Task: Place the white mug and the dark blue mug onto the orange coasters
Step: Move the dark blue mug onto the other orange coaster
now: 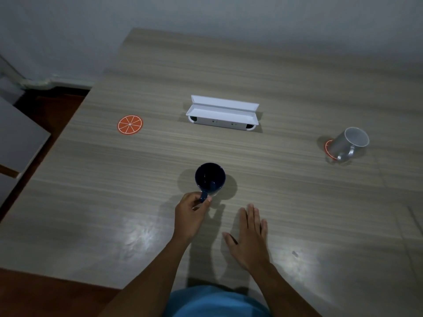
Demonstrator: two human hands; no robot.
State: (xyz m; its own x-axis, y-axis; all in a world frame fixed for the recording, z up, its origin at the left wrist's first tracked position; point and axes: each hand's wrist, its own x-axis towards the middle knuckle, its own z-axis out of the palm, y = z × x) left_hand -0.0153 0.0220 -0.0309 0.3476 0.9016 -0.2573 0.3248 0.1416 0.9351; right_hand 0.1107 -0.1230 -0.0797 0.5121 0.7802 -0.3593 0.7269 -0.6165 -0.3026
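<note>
The dark blue mug (210, 178) stands upright near the middle of the wooden table (274, 76), and my left hand (191, 215) pinches its handle. My right hand (248, 239) lies flat and open on the table just right of it, holding nothing. An orange-slice coaster (130, 124) lies bare at the left. The white mug (349, 143) stands on a second orange coaster (329, 149) at the right, mostly covering it, with its handle toward me.
An open white box (222, 114) sits at the table's centre, beyond the blue mug. The table's left edge drops to a dark floor with a grey cabinet (18, 138). A wall runs along the far side.
</note>
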